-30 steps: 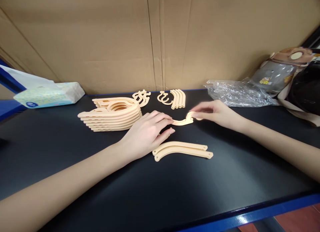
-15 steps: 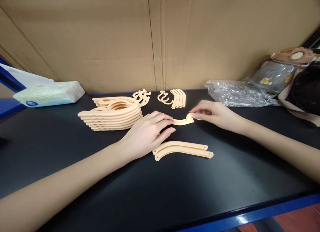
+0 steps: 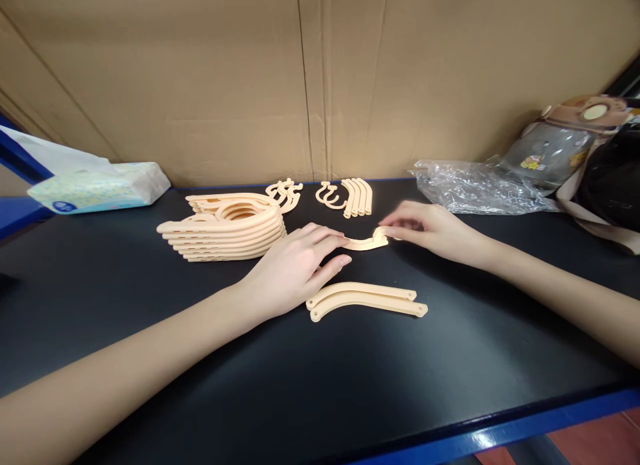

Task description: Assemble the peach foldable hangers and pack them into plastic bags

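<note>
The curved piece (image 3: 365, 243) is at the middle of the black table (image 3: 150, 331). Its ends are pinched between closed fingertips, by the left hand (image 3: 295, 268) at its 9 o'clock and the right hand (image 3: 430, 230) at its 3 o'clock. Two curved bars (image 3: 367, 299) lie at 6 o'clock of the piece, a stack of hangers (image 3: 225, 235) lies at 9 o'clock beyond the left hand, and loose hooks (image 3: 330, 195) lie at 12 o'clock.

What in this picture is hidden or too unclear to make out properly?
Head view:
Curved peach piece: both ends covered, by the left hand and the right hand.
Stack of hanger parts: lower layers mostly hidden under the top one.
Bottle: print too small to read.
Black bag: cut off by the right edge.
</note>
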Demonstrator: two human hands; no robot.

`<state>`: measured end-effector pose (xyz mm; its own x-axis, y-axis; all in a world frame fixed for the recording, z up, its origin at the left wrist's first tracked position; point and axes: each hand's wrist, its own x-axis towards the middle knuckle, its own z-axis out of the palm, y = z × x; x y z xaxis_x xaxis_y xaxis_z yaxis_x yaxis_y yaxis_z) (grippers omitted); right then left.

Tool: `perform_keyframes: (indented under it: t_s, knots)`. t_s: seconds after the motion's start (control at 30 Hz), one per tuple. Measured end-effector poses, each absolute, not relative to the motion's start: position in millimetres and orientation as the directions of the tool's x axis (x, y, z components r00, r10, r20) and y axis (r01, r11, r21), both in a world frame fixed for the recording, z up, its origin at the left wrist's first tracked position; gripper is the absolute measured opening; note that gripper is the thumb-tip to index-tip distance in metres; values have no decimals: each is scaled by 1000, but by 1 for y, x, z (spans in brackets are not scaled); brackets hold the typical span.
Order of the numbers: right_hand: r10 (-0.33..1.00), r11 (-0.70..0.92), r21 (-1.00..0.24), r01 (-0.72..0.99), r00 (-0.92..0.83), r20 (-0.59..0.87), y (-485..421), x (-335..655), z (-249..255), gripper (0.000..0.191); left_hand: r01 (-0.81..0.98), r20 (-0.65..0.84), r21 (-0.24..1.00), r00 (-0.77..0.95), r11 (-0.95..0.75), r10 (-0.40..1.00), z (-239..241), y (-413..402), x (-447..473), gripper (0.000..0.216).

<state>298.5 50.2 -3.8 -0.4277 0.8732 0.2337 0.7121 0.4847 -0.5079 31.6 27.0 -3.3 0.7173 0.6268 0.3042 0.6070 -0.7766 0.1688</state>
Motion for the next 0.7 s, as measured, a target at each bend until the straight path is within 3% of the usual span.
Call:
perform_keyframes:
  t_s: [0.7]
  knots:
    - [860,509,-488,709,-435,266,53,301,-7,37,605,311,197,708,-771,635,-4,27,31,33]
